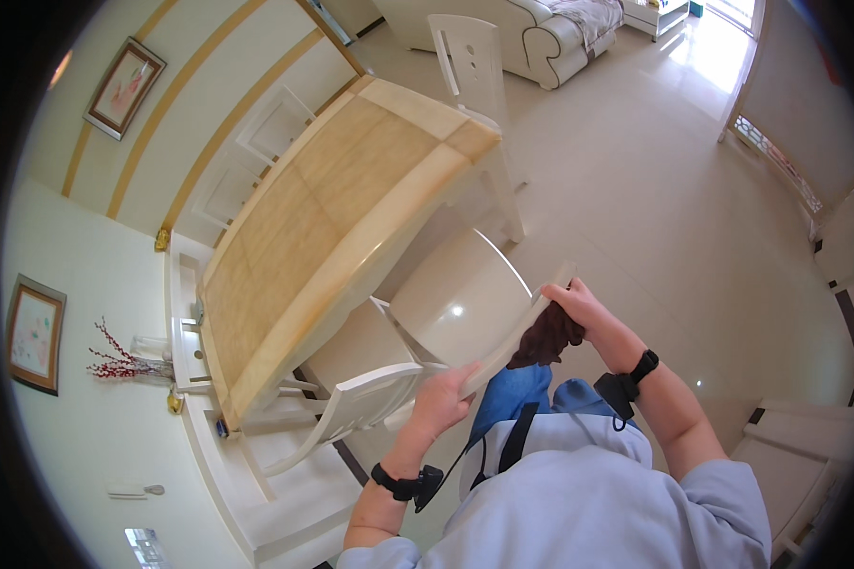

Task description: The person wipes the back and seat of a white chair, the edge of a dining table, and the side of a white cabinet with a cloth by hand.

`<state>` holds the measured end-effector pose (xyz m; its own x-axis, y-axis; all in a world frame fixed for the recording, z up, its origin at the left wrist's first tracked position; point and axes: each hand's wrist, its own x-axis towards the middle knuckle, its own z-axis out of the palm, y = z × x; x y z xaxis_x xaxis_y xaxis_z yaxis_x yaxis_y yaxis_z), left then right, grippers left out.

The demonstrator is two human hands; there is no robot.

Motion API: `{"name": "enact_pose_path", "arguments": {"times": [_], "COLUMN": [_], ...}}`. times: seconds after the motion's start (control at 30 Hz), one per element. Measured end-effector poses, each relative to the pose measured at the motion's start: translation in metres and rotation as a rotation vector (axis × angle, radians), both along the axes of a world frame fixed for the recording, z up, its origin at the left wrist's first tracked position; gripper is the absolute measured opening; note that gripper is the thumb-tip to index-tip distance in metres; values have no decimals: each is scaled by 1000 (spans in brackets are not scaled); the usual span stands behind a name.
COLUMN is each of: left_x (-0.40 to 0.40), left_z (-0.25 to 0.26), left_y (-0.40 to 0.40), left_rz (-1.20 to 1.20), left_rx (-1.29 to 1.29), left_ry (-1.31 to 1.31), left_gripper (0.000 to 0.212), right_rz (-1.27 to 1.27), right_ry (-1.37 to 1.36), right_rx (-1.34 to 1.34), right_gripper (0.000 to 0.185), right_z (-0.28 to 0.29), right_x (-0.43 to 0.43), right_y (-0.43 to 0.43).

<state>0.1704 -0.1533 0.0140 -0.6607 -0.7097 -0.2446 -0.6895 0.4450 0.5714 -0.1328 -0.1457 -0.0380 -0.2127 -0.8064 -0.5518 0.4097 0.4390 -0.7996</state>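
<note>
A white dining chair with a glossy seat stands in front of me, beside the long side of the table. My left hand grips the near-left end of its backrest. At the other end of the same backrest is my right hand, its fingers over the edge. A crumpled dark brown cloth hangs under the right hand, against the back of the chair; how the fingers hold it is partly hidden. Both wrists wear black straps with small devices.
The stone-topped dining table lies ahead, with another white chair close to my left hand and one at the far end. A sofa stands beyond. A vase with red-berry twigs stands at the left wall.
</note>
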Motion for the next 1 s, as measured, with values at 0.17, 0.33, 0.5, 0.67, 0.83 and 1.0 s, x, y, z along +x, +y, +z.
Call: {"name": "enact_pose_path", "arguments": {"times": [0.17,0.33,0.5,0.67,0.83,1.0], "left_x": [-2,-6,-3,-3,-8,-7], "left_z": [4,7,3,0,0,-9], "left_y": [-34,-71,-103,-130,-138,-140], "left_rz": [39,40,63,66,51,46], "left_rx": [-54,-116,-114,-119,-106,-153], "left_ry": [-80,-124,-146,-130,-57,-47], "left_gripper": [56,54,53,51,46,46], "right_rz": [10,37,17,9,-12,7], "right_ry": [12,19,-11,0,13,105], "right_rx": [52,10,26,24,32,55], "right_gripper": [70,82,89,91,90,91], "right_z": [5,-11,-6,-7,-21,-26], "right_x": [3,-1,5,3,2,4], "right_y": [-37,-77,-111,-135,-143,-143]}}
